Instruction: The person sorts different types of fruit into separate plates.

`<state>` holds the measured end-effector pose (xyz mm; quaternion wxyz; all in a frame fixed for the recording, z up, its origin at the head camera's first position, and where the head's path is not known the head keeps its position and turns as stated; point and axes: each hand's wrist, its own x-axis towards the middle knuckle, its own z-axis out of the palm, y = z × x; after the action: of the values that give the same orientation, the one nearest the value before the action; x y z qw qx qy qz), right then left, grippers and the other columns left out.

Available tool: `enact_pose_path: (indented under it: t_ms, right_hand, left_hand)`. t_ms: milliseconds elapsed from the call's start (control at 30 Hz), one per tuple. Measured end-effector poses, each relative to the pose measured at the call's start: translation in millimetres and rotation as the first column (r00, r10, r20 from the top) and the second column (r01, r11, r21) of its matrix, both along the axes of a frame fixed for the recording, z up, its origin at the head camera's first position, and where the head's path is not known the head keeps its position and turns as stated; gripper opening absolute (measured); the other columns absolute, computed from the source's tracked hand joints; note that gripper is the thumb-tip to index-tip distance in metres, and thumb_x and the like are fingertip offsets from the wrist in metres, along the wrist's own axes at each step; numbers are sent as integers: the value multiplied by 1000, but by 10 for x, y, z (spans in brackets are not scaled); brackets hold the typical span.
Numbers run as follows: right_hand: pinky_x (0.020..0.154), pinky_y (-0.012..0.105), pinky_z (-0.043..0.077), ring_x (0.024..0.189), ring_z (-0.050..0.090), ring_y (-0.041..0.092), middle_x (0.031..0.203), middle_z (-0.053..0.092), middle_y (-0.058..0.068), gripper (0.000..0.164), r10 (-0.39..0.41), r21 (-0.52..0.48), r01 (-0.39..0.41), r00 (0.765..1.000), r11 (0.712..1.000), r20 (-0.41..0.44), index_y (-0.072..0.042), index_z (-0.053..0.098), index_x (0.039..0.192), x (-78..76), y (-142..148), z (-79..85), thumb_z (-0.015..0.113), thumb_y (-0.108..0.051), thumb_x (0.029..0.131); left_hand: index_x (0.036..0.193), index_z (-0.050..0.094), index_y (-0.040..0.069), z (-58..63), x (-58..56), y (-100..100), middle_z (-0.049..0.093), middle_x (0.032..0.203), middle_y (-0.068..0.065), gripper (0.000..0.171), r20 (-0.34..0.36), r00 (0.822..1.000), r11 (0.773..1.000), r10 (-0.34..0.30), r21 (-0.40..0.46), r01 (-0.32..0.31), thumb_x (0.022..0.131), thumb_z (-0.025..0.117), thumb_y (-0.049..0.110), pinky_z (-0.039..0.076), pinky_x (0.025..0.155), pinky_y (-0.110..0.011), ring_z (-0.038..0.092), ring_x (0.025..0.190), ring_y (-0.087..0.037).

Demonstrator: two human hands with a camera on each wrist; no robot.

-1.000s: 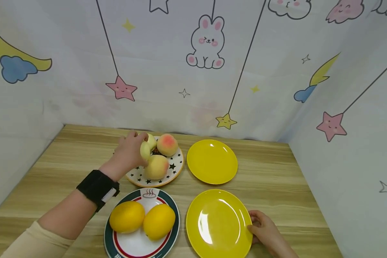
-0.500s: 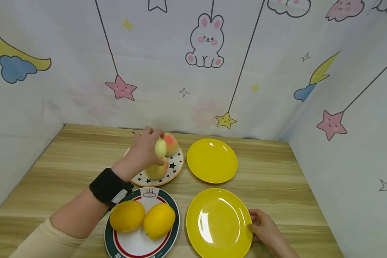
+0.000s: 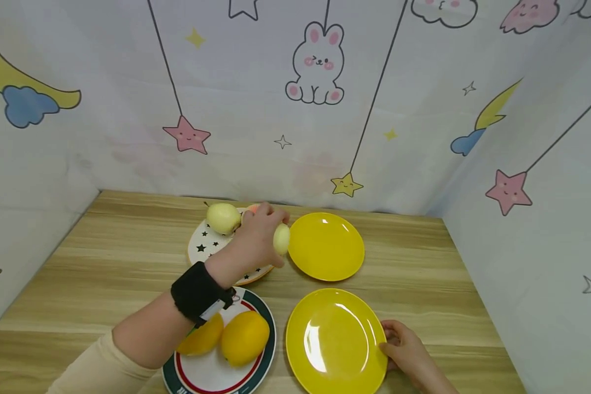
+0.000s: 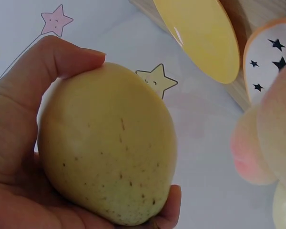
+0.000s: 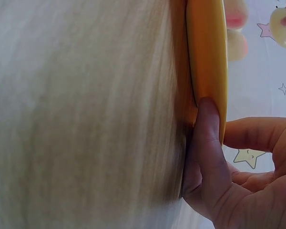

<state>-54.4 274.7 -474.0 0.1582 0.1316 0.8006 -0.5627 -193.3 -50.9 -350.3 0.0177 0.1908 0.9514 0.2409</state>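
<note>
My left hand (image 3: 258, 235) grips a pale yellow speckled pear (image 4: 109, 148), thumb on one side and fingers curled round the other. In the head view it is lifted between the star-patterned plate (image 3: 195, 253) and the far yellow plate (image 3: 325, 246). A second pear (image 3: 224, 218) lies on the star plate. Peaches (image 4: 251, 148) there are mostly hidden behind my left hand in the head view. At the front right, my right hand (image 3: 407, 350) pinches the rim of the near yellow plate (image 3: 335, 342), with thumb and fingers on opposite faces.
Two lemon-like yellow fruits (image 3: 245, 338) lie on a green-rimmed white plate (image 3: 192, 375) at the front left, partly beneath my left forearm. The wooden table (image 3: 423, 262) ends at cartoon-printed cloth walls (image 3: 256, 98) behind and at both sides.
My left hand has moved right with the pear, from over the star plate to the edge of the far yellow plate. The second pear has come into full view. My right hand stays put.
</note>
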Motion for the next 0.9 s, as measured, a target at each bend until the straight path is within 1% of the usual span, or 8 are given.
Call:
enact_pose_path:
  t_ms: [167, 233, 367, 533, 600, 700, 767, 900]
  right_hand:
    - [59, 42, 57, 82, 60, 22, 101, 56, 15, 43, 8, -9, -8, 1000, 1000, -1, 16, 44, 126, 2, 8, 1, 55, 13, 85]
    - [60, 42, 57, 83, 60, 23, 101, 56, 15, 43, 13, -8, -13, 1000, 1000, -3, 16, 44, 126, 2, 11, 2, 55, 13, 85]
    - [60, 42, 57, 84, 61, 23, 102, 57, 15, 43, 21, 10, -21, 1000, 1000, -8, 16, 45, 126, -1, 15, 4, 56, 11, 85]
    - [60, 41, 57, 83, 62, 22, 103, 56, 15, 44, 33, 23, -32, 999, 999, -14, 15, 46, 126, -4, 19, 0, 57, 10, 85]
    - [60, 41, 57, 82, 62, 23, 103, 56, 15, 43, 35, 24, -34, 999, 999, -15, 15, 47, 126, -3, 24, -5, 58, 10, 85]
    - [59, 41, 57, 82, 62, 23, 103, 56, 15, 43, 31, 35, -30, 999, 999, -15, 14, 48, 126, 1, 33, -14, 58, 10, 85]
    - [59, 42, 57, 82, 62, 23, 103, 56, 15, 43, 30, 41, -30, 999, 999, -15, 14, 48, 126, 0, 36, -19, 58, 10, 85]
    - [59, 42, 57, 82, 62, 23, 104, 56, 16, 43, 27, 43, -27, 1000, 999, -10, 14, 48, 126, -10, 24, -22, 58, 10, 85]
  left_hand:
    - [123, 55, 17, 14, 93, 193, 46, 117, -10, 76, 9, 999, 998, -49, -32, 49, 58, 93, 18, 49, 75, -40, 42, 97, -36]
    - [123, 55, 19, 9, 134, 264, 45, 117, -10, 75, 18, 998, 997, -66, -41, 67, 59, 94, 19, 48, 72, -39, 43, 97, -35]
    - [122, 54, 21, 8, 242, 387, 43, 117, -7, 73, 64, 994, 995, -93, -36, 95, 61, 94, 21, 48, 67, -35, 42, 96, -33]
    - [122, 54, 24, 13, 402, 517, 43, 116, -5, 74, 116, 985, 990, -126, -53, 133, 60, 94, 23, 48, 67, -32, 42, 98, -31]
    - [121, 54, 24, 5, 450, 564, 43, 114, -4, 74, 119, 982, 986, -145, -67, 154, 59, 95, 24, 47, 68, -32, 42, 98, -31]
    - [118, 54, 26, -21, 506, 630, 43, 112, -3, 74, 117, 979, 980, -168, -90, 179, 58, 96, 26, 45, 68, -32, 42, 96, -30]
    - [118, 54, 27, -39, 537, 673, 43, 111, -2, 74, 128, 976, 977, -178, -97, 191, 57, 96, 27, 43, 69, -33, 42, 95, -29]
    - [117, 55, 29, -71, 595, 744, 42, 112, -1, 76, 188, 965, 975, -184, -91, 204, 55, 97, 26, 44, 67, -35, 41, 97, -28]
